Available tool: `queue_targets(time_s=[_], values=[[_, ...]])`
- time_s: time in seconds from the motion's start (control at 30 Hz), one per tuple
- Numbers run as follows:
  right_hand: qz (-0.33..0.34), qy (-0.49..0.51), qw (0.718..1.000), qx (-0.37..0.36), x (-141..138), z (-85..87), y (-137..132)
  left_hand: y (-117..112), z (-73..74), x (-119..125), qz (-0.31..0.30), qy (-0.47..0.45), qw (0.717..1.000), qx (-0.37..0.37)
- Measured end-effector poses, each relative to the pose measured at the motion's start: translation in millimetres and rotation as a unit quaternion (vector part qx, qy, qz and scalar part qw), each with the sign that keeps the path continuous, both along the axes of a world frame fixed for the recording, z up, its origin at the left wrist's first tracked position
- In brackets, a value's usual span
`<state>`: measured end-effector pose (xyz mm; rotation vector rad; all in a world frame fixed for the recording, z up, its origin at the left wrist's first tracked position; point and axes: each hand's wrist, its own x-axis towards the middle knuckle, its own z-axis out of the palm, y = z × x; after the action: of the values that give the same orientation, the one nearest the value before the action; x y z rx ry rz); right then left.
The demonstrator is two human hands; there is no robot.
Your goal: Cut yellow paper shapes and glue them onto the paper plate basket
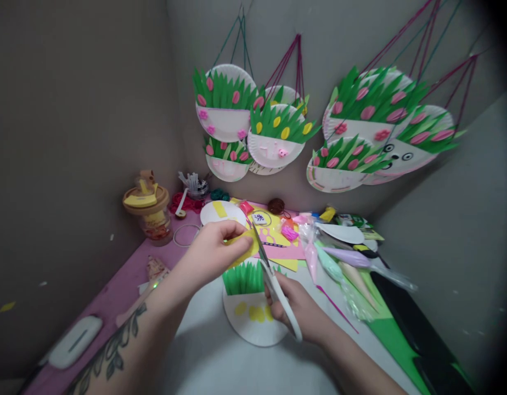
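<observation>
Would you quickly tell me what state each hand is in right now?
Left hand: closed, pinching a yellow paper piece.
Right hand: closed on white-handled scissors, blades at the paper.

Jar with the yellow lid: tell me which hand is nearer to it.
Left. The left hand, pinching yellow paper, is right of the jar; the right hand, gripping scissors, lies much farther right.

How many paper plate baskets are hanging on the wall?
7 hanging plates: four overlapping on the left, three on the right. Others may be hidden behind them.
</observation>
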<state>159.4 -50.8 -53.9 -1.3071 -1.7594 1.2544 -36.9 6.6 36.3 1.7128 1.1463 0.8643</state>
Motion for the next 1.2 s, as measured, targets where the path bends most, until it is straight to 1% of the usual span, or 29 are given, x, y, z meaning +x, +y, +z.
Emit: queue_targets(time_s=[0.17, 0.37, 0.57, 0.73, 0.8, 0.87, 0.9, 0.97, 1.0, 1.03, 1.07, 1.1, 1.13, 1.17, 1.2], values=[[-0.007, -0.009, 1.0, -0.013, -1.6, 3.2, 0.2, 1.3, -1.7, -1.6, 0.005, -0.005, 1.0, -0.004], [-0.007, -0.013, 1.0, -0.008, -1.4, 1.2, -0.3, 1.7, -5.4, -4.3, -0.021, 0.026, 0.999, 0.012], [-0.003, -0.003, 1.0, -0.016, -0.7, 2.6, -0.4, 2.1, -0.6, -5.9, -0.031, 0.024, 0.999, 0.005], [-0.004, -0.013, 1.0, -0.011, -0.8, 5.9, 1.5, 3.6, 3.1, -10.3, -0.009, -0.009, 1.0, -0.002], [-0.006, -0.011, 1.0, -0.007, -0.3, 5.9, 2.2, 6.1, 2.0, -12.8, 0.009, -0.04, 0.999, -0.002], [-0.007, 0.005, 1.0, -0.005, 0.8, 5.3, 2.1, 11.5, -2.6, -14.4, 0.041, -0.106, 0.994, -0.006], [-0.008, 0.015, 1.0, -0.002, 1.5, 5.0, 1.7, 15.2, -6.5, -14.4, 0.063, -0.154, 0.986, -0.009], [-0.018, 0.028, 0.999, 0.013, 2.8, 4.8, 0.3, 23.5, -16.9, -11.8, 0.117, -0.265, 0.957, -0.025], [-0.025, 0.031, 0.999, 0.023, 3.3, 4.9, -0.5, 27.2, -22.7, -9.1, 0.137, -0.304, 0.942, -0.038], [-0.032, 0.033, 0.998, 0.031, 3.6, 5.1, -1.2, 29.9, -28.2, -5.5, 0.144, -0.313, 0.937, -0.057], [-0.039, 0.035, 0.998, 0.038, 3.7, 5.4, -1.9, 31.1, -32.8, -1.3, 0.126, -0.288, 0.946, -0.083], [-0.046, 0.038, 0.997, 0.041, 3.5, 5.7, -2.4, 30.6, -36.2, 3.3, 0.085, -0.243, 0.961, -0.099], [-0.052, 0.041, 0.997, 0.042, 3.2, 5.9, -2.9, 28.3, -38.1, 8.0, 0.033, -0.201, 0.974, -0.1], [-0.057, 0.044, 0.997, 0.042, 2.8, 6.1, -3.2, 24.5, -38.4, 12.5, -0.012, -0.18, 0.979, -0.093], [-0.061, 0.046, 0.996, 0.041, 2.1, 6.1, -3.4, 19.5, -37.4, 16.5, -0.04, -0.177, 0.98, -0.08]])
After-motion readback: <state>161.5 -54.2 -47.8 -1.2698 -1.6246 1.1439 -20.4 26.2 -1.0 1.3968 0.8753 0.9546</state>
